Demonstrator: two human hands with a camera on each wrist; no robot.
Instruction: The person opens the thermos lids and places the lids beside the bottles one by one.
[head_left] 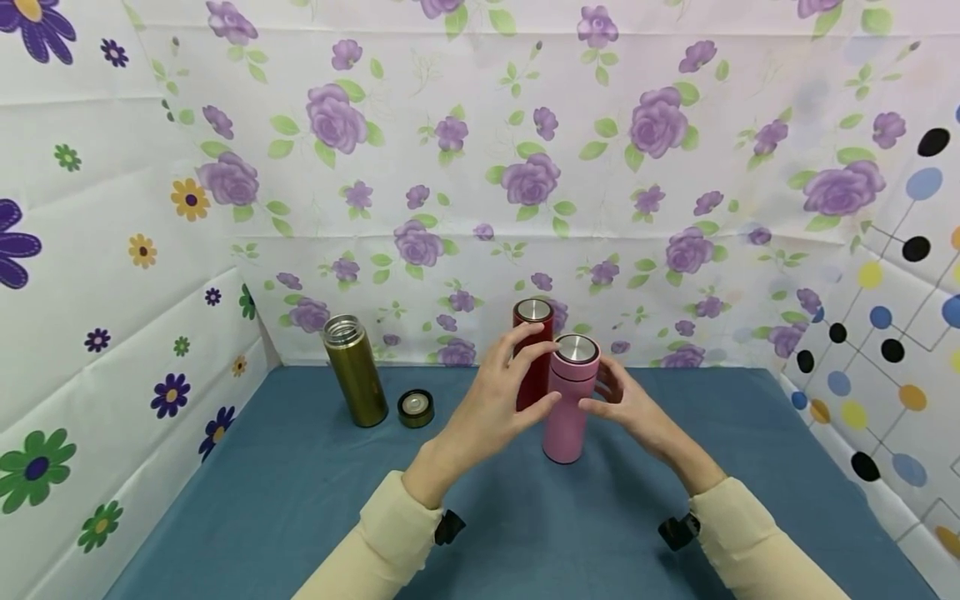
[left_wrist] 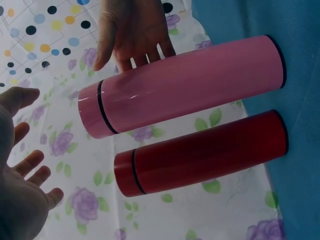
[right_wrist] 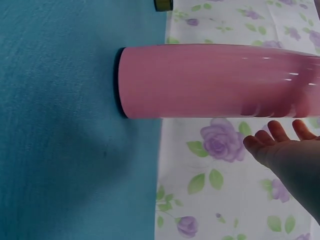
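Pink bottle (head_left: 566,429) between my left hand (head_left: 489,396) and right hand (head_left: 637,411) | both spread open, holding nothing | it stands on blue cloth (head_left: 300,492), near the red bottle (left_wrist: 207,155) | I think squeezing softly, both sides alike, keeps it straight

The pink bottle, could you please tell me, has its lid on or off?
On: the lid sits atop the pink bottle, a thin dark ring marking where they meet.

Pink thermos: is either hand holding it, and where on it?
Nothing is held. The pink thermos stands on the blue cloth; the left hand and right hand are open on either side.
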